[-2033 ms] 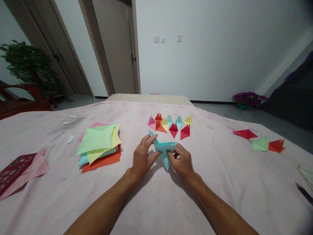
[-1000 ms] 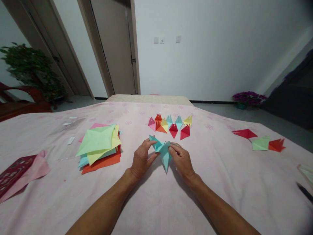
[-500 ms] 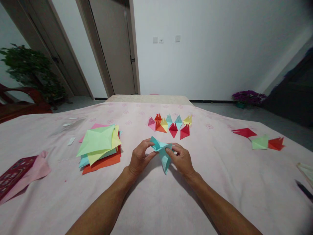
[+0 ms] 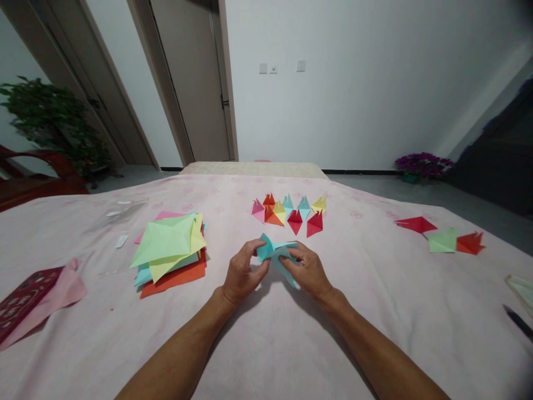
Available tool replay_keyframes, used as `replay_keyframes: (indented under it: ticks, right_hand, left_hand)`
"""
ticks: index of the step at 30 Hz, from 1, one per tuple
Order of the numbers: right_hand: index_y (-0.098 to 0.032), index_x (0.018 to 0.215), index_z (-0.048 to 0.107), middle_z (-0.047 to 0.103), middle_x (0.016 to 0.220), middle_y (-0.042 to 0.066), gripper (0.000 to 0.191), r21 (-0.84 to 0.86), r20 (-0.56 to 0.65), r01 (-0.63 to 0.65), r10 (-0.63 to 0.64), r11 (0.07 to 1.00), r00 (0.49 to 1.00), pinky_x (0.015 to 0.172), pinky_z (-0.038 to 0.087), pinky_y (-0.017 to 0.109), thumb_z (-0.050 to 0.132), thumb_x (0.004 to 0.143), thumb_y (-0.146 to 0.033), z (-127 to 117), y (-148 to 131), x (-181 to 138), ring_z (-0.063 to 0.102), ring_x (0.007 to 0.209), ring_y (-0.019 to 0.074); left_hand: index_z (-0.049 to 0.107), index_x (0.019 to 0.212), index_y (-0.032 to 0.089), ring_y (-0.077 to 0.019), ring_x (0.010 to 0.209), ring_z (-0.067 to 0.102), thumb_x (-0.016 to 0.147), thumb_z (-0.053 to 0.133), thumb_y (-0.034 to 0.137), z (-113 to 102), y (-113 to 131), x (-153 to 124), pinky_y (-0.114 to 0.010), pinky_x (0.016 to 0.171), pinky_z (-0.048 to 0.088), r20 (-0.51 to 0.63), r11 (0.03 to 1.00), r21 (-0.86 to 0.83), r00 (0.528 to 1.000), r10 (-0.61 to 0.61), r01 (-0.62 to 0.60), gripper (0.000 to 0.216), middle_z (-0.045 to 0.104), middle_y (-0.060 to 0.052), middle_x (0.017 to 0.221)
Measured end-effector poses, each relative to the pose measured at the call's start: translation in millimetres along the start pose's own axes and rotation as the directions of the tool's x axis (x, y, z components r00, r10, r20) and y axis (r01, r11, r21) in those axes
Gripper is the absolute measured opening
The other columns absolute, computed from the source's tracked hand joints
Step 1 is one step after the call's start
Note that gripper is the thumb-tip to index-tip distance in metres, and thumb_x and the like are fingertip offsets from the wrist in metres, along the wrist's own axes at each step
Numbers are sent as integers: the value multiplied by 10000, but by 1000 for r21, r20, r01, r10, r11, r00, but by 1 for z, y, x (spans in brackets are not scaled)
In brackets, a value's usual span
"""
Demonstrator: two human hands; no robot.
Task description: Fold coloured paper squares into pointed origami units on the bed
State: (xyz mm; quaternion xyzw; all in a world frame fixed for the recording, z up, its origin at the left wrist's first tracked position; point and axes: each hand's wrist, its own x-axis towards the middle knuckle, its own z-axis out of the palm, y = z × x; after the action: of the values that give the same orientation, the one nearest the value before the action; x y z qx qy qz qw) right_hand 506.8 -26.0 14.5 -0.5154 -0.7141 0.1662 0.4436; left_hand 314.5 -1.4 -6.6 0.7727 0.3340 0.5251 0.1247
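Both hands hold a partly folded sheet of light blue origami paper (image 4: 275, 251) above the pink tablecloth. My left hand (image 4: 245, 269) pinches its left flap between thumb and fingers. On the other side, my right hand (image 4: 307, 269) grips the paper, thumb in front, its fingers partly hidden behind the folds. A pointed end of the sheet hangs below, half covered by the right hand. Beyond the hands stand several small folded paper cranes (image 4: 295, 221) in pink, orange, yellow, blue and red. To the left lies a loose stack of coloured paper squares (image 4: 164, 241), light green on top.
Three folded pieces lie at the right: a red one (image 4: 416, 224), a light green one (image 4: 443, 241) and an orange-red one (image 4: 470, 243). A black pen (image 4: 518, 321) lies at the right edge. A dark red packet (image 4: 29, 297) rests on pink paper at left, near a clear plastic sleeve (image 4: 120, 216).
The blue paper has been turned, so its lower point now swings rightward under my right hand. My left hand has shifted slightly right with it.
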Motion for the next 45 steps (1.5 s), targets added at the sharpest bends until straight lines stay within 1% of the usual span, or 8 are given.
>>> replay_keyframes:
  ticks: [8, 15, 18, 25, 30, 34, 37, 45]
  right_hand:
    - [-272, 922, 761, 665, 1009, 34, 210, -25, -38, 10, -11, 1000, 999, 837, 494, 305, 554, 888, -256, -1, 0, -1, 641, 938, 193]
    - [-198, 664, 642, 569, 757, 13, 347, 113, -65, -123, 131, 986, 989, 605, 424, 256, 495, 925, -372, 0, 4, -4, 544, 685, 161]
    - [-192, 611, 599, 541, 730, 11, 375, 144, -51, -105, 113, 984, 992, 604, 413, 253, 507, 919, -384, 0, 4, -4, 537, 686, 159]
    - [-279, 875, 779, 693, 950, 28, 169, -25, 108, -150, 151, 988, 983, 783, 475, 317, 620, 825, -308, -2, 1, -1, 636, 882, 219]
    - [-299, 1123, 731, 707, 1073, 47, 300, -58, 86, -152, 157, 987, 984, 869, 469, 366, 596, 865, -371, -3, 5, -1, 642, 973, 246]
    - [-219, 859, 750, 669, 898, 54, 323, 3, 38, -132, 132, 991, 991, 756, 458, 319, 495, 920, -407, -2, 7, -1, 618, 846, 217]
    - [-189, 622, 617, 573, 759, 26, 399, 72, -7, -132, 133, 989, 991, 651, 408, 281, 476, 918, -416, -2, 7, -1, 544, 713, 175]
    - [-194, 605, 485, 481, 686, -3, 408, 163, 23, -142, 140, 976, 990, 608, 352, 266, 457, 931, -436, 0, 4, -1, 471, 667, 155]
  left_hand:
    - [544, 1173, 197, -144, 774, 580, 844, 636, 190, 0, -1, 0, -280, 720, 513, -12, 999, 38, 1000, 1, 0, 342, 637, -50, 975]
    - [579, 1153, 202, -185, 873, 628, 847, 681, 265, -2, -1, 2, -310, 759, 522, 12, 990, 134, 999, 48, -49, 328, 669, -67, 995]
    - [618, 1098, 188, -214, 891, 637, 836, 697, 300, -3, 1, 4, -341, 779, 517, 37, 972, 223, 997, 64, -70, 296, 679, -78, 961]
    - [657, 1102, 190, -205, 888, 650, 824, 674, 201, -4, 2, 2, -324, 799, 516, 76, 981, 172, 994, 75, -87, 279, 685, -79, 972]
    - [665, 1123, 194, -189, 851, 640, 843, 649, 218, -2, 1, 1, -303, 776, 516, 94, 991, 115, 994, 55, -66, 281, 677, -75, 938]
    - [671, 1109, 184, -178, 785, 624, 850, 646, 248, -2, 3, 3, -289, 729, 512, 96, 991, 125, 995, 41, -52, 268, 658, -63, 865]
    - [651, 1122, 182, -188, 811, 627, 845, 660, 259, -3, 4, 3, -300, 742, 519, 95, 988, 136, 994, 55, -68, 289, 668, -69, 880]
    - [482, 1303, 212, -185, 932, 660, 866, 634, 197, 2, -1, -5, -313, 845, 541, 25, 992, 102, 998, 65, -67, 463, 678, -86, 1102]
